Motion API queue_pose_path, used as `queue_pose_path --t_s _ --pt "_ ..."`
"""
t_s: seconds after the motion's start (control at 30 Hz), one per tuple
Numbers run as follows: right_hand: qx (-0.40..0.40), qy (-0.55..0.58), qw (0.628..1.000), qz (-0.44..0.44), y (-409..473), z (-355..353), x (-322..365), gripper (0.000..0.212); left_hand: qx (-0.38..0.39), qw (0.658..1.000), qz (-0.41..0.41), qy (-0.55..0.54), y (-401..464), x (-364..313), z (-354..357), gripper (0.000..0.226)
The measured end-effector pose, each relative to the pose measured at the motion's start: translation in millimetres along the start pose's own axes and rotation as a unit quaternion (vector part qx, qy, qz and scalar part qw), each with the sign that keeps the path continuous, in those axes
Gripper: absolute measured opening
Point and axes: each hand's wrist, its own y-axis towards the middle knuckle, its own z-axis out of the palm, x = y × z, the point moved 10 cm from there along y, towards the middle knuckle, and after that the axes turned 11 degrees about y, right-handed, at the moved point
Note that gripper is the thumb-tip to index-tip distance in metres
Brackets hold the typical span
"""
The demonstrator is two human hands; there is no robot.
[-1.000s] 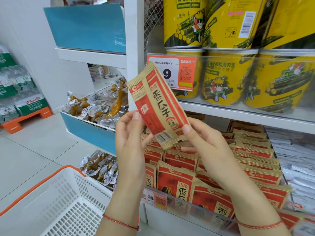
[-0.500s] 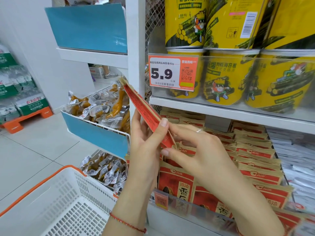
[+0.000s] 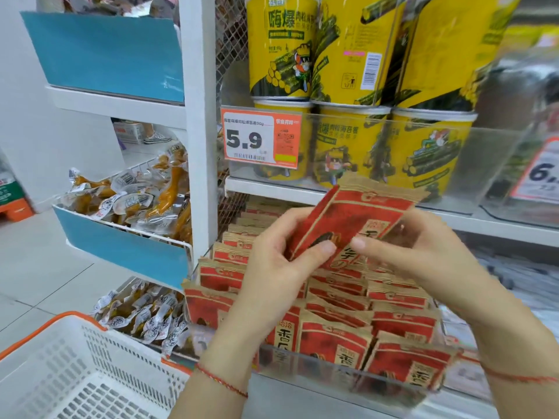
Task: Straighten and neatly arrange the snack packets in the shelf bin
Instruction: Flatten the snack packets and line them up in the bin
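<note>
Between the left hand (image 3: 272, 267) and right hand (image 3: 423, 255), both pinching it, sits one red packet (image 3: 348, 219), above the shelf bin (image 3: 348, 370). It looks mid-straightening. Next, I think, it needs slotting upright into a row below.

The shop was brightly and evenly lit from overhead, with only soft, faint shadows under the shelves. Pale glare lay on the clear front of the shelf bin (image 3: 348, 367) and on the yellow tubs (image 3: 281, 46). The wide lens bowed the shelf post (image 3: 199, 116) and the edges. Motion blur smeared the held packet (image 3: 348, 219), and the far right side was out of focus.
</note>
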Motion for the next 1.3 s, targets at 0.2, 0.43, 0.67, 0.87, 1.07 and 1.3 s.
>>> queue_pose_path --t_s 0.2,0.43,0.67,0.87,1.07,1.3 --pt "-0.052 -0.251 0.963 -0.089 -14 -41 -3 0.035 0.007 0.975 0.005 0.224 7 16 14 0.039" --pt "-0.06 -0.358 0.92 -0.148 -22 -48 -34 0.057 0.002 0.967 -0.063 0.247 4 34 3 0.041" --pt "-0.062 -0.381 0.919 -0.083 2 -51 -59 0.054 0.025 0.961 -0.067 0.268 2 36 6 0.042" --pt "-0.025 -0.393 0.918 -0.052 18 -46 -64 0.046 0.033 0.959 -0.074 0.273 3 40 6 0.045" --pt "-0.008 -0.408 0.912 -0.043 33 -36 -72 0.044 0.036 0.958 -0.073 0.276 4 42 7 0.047" --pt "-0.01 -0.389 0.918 -0.082 31 -27 -63 0.036 0.039 0.957 -0.073 0.277 4 44 4 0.049"
